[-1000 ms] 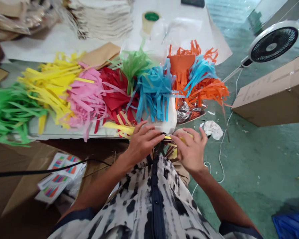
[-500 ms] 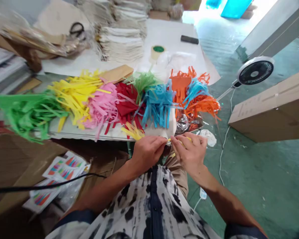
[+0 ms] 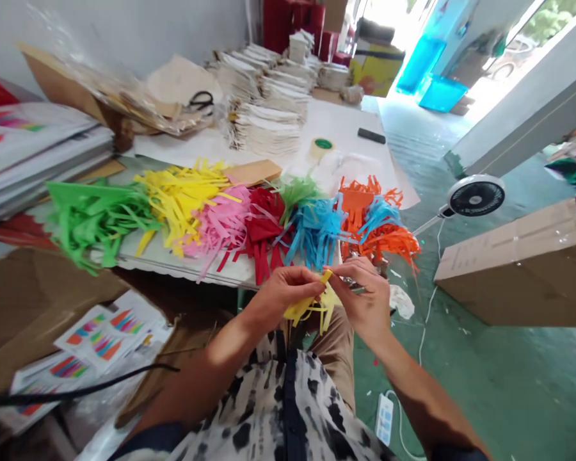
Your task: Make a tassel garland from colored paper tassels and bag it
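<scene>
Over my lap, at the table's front edge, my left hand (image 3: pixel 285 293) pinches the top of a yellow fringed paper tassel (image 3: pixel 301 314), whose strips hang below the fingers. My right hand (image 3: pixel 368 298) meets it there, thumb and forefinger closed on the tassel's small rolled yellow end. Just beyond lie bunches of fringed paper in a row: green (image 3: pixel 100 211), yellow (image 3: pixel 185 198), pink (image 3: pixel 225 221), red (image 3: pixel 264 221), light green (image 3: pixel 296 195), blue (image 3: pixel 317 224) and orange (image 3: pixel 358 200). Another blue bunch (image 3: pixel 380 214) rests on orange strips.
Farther back on the table (image 3: pixel 338 118) are a tape roll (image 3: pixel 322 146), a dark flat object (image 3: pixel 371 136), stacked pale bundles (image 3: pixel 266 121) and black scissors (image 3: pixel 201 100). A fan (image 3: pixel 476 195) and a cardboard box (image 3: pixel 513 256) stand right. Printed sheets (image 3: pixel 100 333) lie lower left.
The yellow strips have swung from beside my left hand to hang beneath it. Both hands have tilted the rolled end upward between them. The view has tipped up, showing more background.
</scene>
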Motion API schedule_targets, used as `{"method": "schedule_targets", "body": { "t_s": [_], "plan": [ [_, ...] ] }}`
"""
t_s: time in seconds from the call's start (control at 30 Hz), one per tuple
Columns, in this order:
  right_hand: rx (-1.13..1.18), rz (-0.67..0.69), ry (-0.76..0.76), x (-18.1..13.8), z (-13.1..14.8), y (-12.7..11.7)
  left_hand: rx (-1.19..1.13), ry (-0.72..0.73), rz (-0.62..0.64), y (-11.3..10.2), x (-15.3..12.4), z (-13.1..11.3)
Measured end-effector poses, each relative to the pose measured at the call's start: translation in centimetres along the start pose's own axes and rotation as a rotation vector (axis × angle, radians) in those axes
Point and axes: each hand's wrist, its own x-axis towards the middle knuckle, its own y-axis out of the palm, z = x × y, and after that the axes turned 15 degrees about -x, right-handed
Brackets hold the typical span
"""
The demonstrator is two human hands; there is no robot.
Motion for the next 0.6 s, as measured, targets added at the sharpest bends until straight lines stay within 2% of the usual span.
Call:
{"method": "schedule_targets", "body": {
  "t_s": [0.07,0.13,0.17,0.23,0.3,0.33,0.37,0.43,0.47,0.5,0.53,0.6],
  "plan": [
    [0.115,0.077,0.072,0.6,0.2,1.1,0.079,0.228,-0.038,-0.3,0.0,-0.4],
    [0.196,0.141,0.135,1.4,0.5,2.2,0.107,0.361,-0.055,-0.7,-0.1,-0.9],
    [0.229,0.179,0.153,2.0,0.5,2.6,0.084,0.380,-0.053,-1.0,0.0,-1.1],
    [0.282,0.340,0.125,4.0,0.5,3.2,0.003,0.387,-0.061,-1.8,0.1,-1.5],
    [0.285,0.520,0.017,7.4,-0.1,3.5,-0.035,0.421,-0.117,-2.9,0.3,-1.7],
    [0.243,0.557,-0.046,9.7,-0.6,3.6,-0.030,0.440,-0.158,-3.5,0.4,-1.8],
    [0.151,0.472,-0.076,12.3,-1.4,3.9,-0.022,0.455,-0.198,-4.1,0.6,-2.0],
    [-0.234,0.170,-0.041,17.7,-3.7,4.9,-0.034,0.466,-0.247,-5.2,0.9,-2.2],
    [-0.493,0.147,0.001,20.3,-5.0,5.7,-0.056,0.463,-0.257,-5.6,1.1,-2.4],
    [-0.758,0.244,0.049,22.6,-6.3,6.5,-0.085,0.456,-0.265,-6.0,1.3,-2.5],
    [-0.992,0.404,0.074,24.5,-7.6,7.5,-0.115,0.441,-0.272,-6.3,1.4,-2.6],
    [-1.111,0.556,0.091,27.0,-9.8,9.5,-0.189,0.402,-0.290,-6.7,1.8,-2.8]
  ]
}}
